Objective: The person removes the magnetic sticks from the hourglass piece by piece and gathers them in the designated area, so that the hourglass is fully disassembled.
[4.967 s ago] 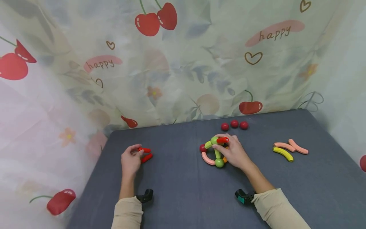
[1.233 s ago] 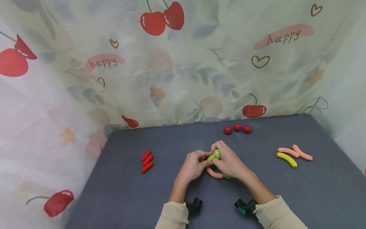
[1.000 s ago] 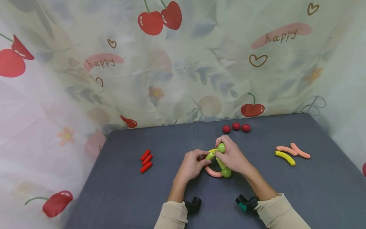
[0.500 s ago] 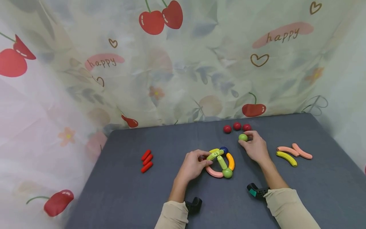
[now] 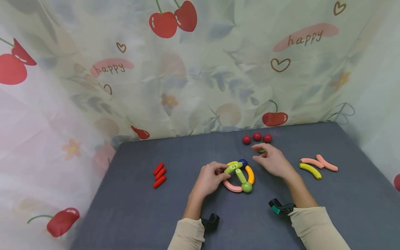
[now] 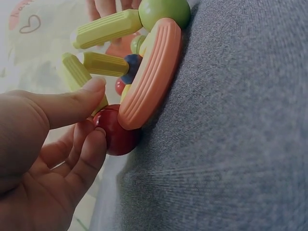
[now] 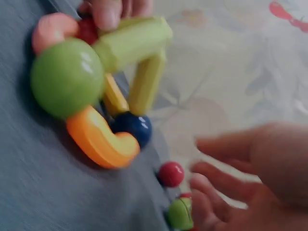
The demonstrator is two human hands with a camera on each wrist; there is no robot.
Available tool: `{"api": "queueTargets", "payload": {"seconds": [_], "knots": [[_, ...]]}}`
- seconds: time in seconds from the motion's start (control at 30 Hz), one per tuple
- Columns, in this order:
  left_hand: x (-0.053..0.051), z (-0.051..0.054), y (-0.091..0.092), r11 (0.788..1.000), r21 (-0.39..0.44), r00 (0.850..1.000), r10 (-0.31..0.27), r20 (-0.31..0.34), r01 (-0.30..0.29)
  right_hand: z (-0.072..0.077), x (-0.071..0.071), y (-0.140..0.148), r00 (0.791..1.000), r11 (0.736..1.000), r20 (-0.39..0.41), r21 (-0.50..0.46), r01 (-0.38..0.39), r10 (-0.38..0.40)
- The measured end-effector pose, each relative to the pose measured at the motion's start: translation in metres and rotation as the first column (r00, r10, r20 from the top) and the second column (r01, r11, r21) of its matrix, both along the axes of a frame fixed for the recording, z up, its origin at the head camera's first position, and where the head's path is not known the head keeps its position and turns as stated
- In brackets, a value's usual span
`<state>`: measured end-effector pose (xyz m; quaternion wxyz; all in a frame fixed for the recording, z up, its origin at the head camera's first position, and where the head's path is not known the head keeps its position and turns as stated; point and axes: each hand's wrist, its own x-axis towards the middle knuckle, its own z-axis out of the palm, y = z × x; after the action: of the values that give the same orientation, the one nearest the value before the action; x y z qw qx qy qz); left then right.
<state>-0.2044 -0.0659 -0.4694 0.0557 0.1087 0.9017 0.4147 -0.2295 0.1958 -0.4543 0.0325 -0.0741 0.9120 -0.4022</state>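
A ring of curved magnetic sticks and balls lies mid-table: a pink stick [image 5: 232, 186], an orange stick [image 5: 250, 175], a green ball [image 5: 247, 187], a dark blue ball [image 5: 243, 163] and a red ball [image 6: 117, 130]. Three light-green sticks [image 5: 240, 176] slant up from it, their upper ends close together. My left hand [image 5: 210, 177] pinches one light-green stick [image 6: 76, 72] beside the red ball, with fingers touching that ball. My right hand [image 5: 272, 160] hovers right of the ring, fingers apart and holding nothing. A loose green ball [image 7: 180, 214] sits beyond it, mostly hidden in the head view.
Three red balls [image 5: 257, 136] stand at the table's back. Several red short sticks [image 5: 160, 175] lie on the left. Two pink curved sticks [image 5: 326, 163] and a yellow one [image 5: 310, 171] lie on the right. A patterned cloth [image 5: 200, 86] hangs behind the table.
The right hand took the green ball off the top of the light-green sticks, carried it right and back, and let go. Earlier, the left hand set down red sticks and came to the ring.
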Motion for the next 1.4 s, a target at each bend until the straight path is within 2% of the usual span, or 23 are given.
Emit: {"api": "queueTargets", "payload": {"seconds": [0.1, 0.2, 0.47, 0.57, 0.63, 0.73, 0.83, 0.9, 1.03, 1.13, 1.2, 1.27, 1.4], "knots": [[0.0, -0.001, -0.001, 1.0, -0.007, 1.0, 0.0, -0.023, 0.0, -0.006, 0.002, -0.011, 0.989, 0.989, 0.02, -0.017, -0.146, 0.147], [0.001, 0.0, -0.001, 1.0, 0.0, 1.0, -0.003, -0.021, 0.003, -0.015, 0.003, -0.018, 0.977, 0.977, 0.021, -0.029, -0.211, 0.211], [0.0, 0.003, -0.003, 1.0, -0.001, 0.999, -0.013, -0.03, 0.013, -0.028, -0.001, -0.024, 0.986, 0.985, 0.037, -0.059, -0.163, 0.165], [0.0, 0.006, -0.008, 1.0, 0.009, 1.0, -0.018, -0.026, 0.018, -0.029, -0.002, -0.024, 0.987, 0.987, 0.044, -0.056, -0.151, 0.153], [0.0, 0.009, -0.017, 1.0, 0.017, 0.999, 0.003, -0.044, -0.002, -0.03, -0.003, -0.025, 0.987, 0.987, 0.056, -0.059, -0.148, 0.152], [0.001, 0.014, -0.039, 0.997, 0.015, 0.991, 0.081, -0.11, -0.08, -0.031, -0.003, -0.025, 0.986, 0.987, 0.074, -0.071, -0.146, 0.151], [0.002, 0.021, -0.076, 0.98, -0.008, 0.967, 0.193, -0.168, -0.197, -0.033, -0.003, -0.024, 0.985, 0.985, 0.081, -0.091, -0.144, 0.151], [0.005, 0.024, -0.106, 0.958, -0.045, 0.945, 0.271, -0.186, -0.283, -0.033, -0.003, -0.023, 0.985, 0.985, 0.082, -0.099, -0.14, 0.149], [0.01, 0.027, -0.166, 0.884, -0.166, 0.897, 0.415, -0.153, -0.437, -0.032, -0.006, -0.022, 0.986, 0.985, 0.079, -0.101, -0.139, 0.147], [0.013, 0.025, -0.201, 0.839, -0.252, 0.876, 0.467, -0.124, -0.483, -0.031, -0.006, -0.022, 0.988, 0.986, 0.069, -0.096, -0.133, 0.14], [0.016, 0.021, -0.218, 0.822, -0.287, 0.869, 0.484, -0.101, -0.491, -0.03, -0.005, -0.022, 0.988, 0.987, 0.069, -0.097, -0.129, 0.136], [0.018, 0.016, -0.229, 0.811, -0.312, 0.864, 0.496, -0.083, -0.495, -0.03, -0.004, -0.023, 0.988, 0.986, 0.075, -0.102, -0.131, 0.138], [0.021, 0.007, -0.24, 0.807, -0.337, 0.861, 0.507, -0.023, -0.484, -0.032, -0.003, -0.025, 0.985, 0.984, 0.079, -0.111, -0.142, 0.152]]}}
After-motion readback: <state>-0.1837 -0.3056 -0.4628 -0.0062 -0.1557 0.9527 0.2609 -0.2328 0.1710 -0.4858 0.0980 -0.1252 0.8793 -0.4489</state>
